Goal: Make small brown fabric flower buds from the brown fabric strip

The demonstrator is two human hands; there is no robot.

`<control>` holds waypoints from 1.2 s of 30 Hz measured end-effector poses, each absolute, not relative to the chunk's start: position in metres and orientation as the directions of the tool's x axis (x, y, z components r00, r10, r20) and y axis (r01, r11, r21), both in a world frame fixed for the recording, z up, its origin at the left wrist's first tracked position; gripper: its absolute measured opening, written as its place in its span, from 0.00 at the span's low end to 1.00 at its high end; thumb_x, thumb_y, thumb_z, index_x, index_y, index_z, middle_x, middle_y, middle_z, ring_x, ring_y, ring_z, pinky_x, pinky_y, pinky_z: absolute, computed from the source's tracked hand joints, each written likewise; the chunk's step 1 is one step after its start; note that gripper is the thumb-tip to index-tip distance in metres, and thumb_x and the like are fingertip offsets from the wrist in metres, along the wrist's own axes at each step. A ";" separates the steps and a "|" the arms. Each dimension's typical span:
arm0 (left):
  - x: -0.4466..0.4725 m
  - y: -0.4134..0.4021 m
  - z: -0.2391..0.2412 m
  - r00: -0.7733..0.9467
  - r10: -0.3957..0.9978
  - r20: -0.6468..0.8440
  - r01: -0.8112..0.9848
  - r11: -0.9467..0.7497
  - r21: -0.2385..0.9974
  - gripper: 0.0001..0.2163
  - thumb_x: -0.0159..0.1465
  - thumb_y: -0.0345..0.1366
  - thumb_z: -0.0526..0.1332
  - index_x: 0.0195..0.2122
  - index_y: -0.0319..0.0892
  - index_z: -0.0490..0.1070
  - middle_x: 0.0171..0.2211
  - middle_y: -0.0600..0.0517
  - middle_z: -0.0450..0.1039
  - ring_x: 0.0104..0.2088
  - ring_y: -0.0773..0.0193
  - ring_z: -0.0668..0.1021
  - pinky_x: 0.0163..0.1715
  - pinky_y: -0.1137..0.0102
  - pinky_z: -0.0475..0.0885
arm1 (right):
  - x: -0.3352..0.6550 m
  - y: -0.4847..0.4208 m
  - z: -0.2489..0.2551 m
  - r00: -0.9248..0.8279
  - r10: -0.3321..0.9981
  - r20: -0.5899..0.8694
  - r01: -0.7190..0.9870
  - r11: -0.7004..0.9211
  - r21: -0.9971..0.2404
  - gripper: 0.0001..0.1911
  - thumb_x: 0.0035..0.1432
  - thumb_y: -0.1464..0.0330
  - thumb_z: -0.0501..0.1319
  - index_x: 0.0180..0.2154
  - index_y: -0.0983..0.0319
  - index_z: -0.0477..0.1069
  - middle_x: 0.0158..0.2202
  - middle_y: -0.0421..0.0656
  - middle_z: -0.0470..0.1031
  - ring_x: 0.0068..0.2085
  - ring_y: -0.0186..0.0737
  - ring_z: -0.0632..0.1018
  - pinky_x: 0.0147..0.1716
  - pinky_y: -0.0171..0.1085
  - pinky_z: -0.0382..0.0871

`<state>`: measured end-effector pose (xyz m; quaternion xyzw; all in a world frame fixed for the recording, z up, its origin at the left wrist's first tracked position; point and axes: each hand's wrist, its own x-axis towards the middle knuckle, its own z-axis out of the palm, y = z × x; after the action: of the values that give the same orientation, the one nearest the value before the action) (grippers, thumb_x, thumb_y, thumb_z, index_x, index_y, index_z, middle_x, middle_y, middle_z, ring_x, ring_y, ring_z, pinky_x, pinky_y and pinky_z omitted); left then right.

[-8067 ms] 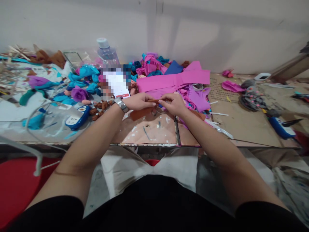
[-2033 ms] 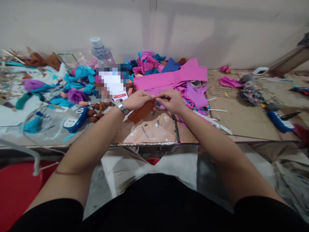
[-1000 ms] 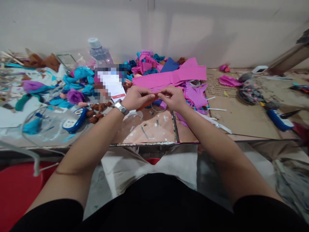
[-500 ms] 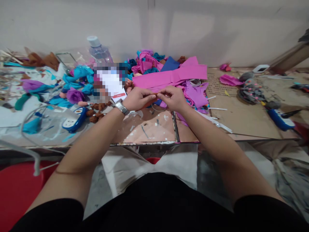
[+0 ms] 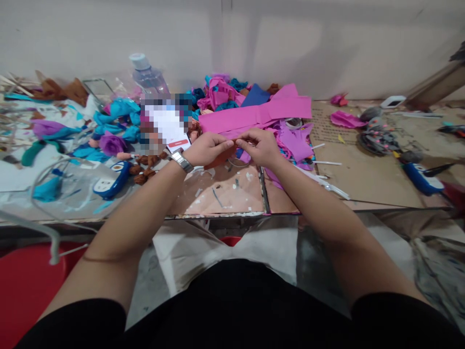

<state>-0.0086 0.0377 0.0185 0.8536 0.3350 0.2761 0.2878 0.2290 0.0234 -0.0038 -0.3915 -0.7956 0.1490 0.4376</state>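
Note:
My left hand (image 5: 209, 149), with a metal watch on its wrist, pinches a piece of brown crepe paper (image 5: 221, 158) between thumb and forefinger. Part of this paper hangs beneath the fingers, and the rest is hidden by them. Close beside it my right hand (image 5: 260, 146) pinches the same piece, thumb tip almost meeting the left thumb. Behind both hands a long pink crepe paper strip (image 5: 250, 116) lies across a heap of coloured scraps. A phone (image 5: 178, 140), partly blurred out, lies beside the left hand.
A clear bottle (image 5: 150, 80) stands at the back left. Blue-and-white devices (image 5: 112, 180) sit on either side. Teal and purple paper twists (image 5: 112, 144) cover the left. White sticks (image 5: 329, 186) and a dark pincushion-like bundle (image 5: 378, 138) lie on the cardboard (image 5: 337, 179) at right.
More of the brown paper now shows below my left hand. The thumbs have drawn very slightly apart, while the arms stay nearly in place.

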 end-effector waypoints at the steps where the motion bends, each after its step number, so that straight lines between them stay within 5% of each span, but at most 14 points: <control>1: -0.008 0.037 0.019 0.621 0.735 0.271 0.408 -0.599 0.689 0.29 0.72 0.59 0.58 0.37 0.36 0.84 0.28 0.48 0.80 0.28 0.65 0.74 0.29 0.71 0.66 | 0.229 0.023 -0.004 -0.313 0.750 0.582 0.492 0.653 -0.576 0.23 0.70 0.49 0.64 0.40 0.61 0.84 0.36 0.46 0.84 0.36 0.43 0.78 0.39 0.42 0.69; 11: -0.011 0.034 0.024 0.650 0.747 0.138 0.388 -0.482 0.786 0.30 0.68 0.63 0.63 0.42 0.37 0.86 0.33 0.47 0.85 0.33 0.60 0.82 0.32 0.72 0.74 | 0.229 0.022 -0.005 -0.373 0.729 0.575 0.461 0.683 -0.567 0.22 0.69 0.49 0.64 0.41 0.61 0.84 0.36 0.46 0.85 0.36 0.42 0.79 0.37 0.41 0.68; 22: -0.011 0.035 0.021 0.714 0.696 -0.073 0.237 -0.142 0.961 0.23 0.67 0.57 0.69 0.44 0.39 0.85 0.35 0.46 0.86 0.38 0.54 0.87 0.44 0.61 0.85 | 0.228 0.024 -0.008 -0.393 0.698 0.599 0.454 0.714 -0.533 0.16 0.68 0.56 0.65 0.42 0.62 0.83 0.36 0.46 0.84 0.35 0.42 0.79 0.38 0.40 0.69; 36: -0.006 0.031 0.023 0.686 0.727 0.002 0.275 -0.262 0.925 0.19 0.70 0.52 0.65 0.36 0.40 0.85 0.30 0.44 0.83 0.34 0.55 0.86 0.38 0.61 0.82 | 0.227 0.020 -0.002 -0.520 0.597 0.612 0.560 0.778 -0.283 0.14 0.73 0.60 0.59 0.43 0.58 0.81 0.41 0.49 0.84 0.45 0.51 0.78 0.51 0.50 0.66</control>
<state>-0.0061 0.0313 0.0228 0.7631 0.3285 0.2212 0.5108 0.2267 0.0196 -0.0023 -0.3320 -0.8713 0.0251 0.3606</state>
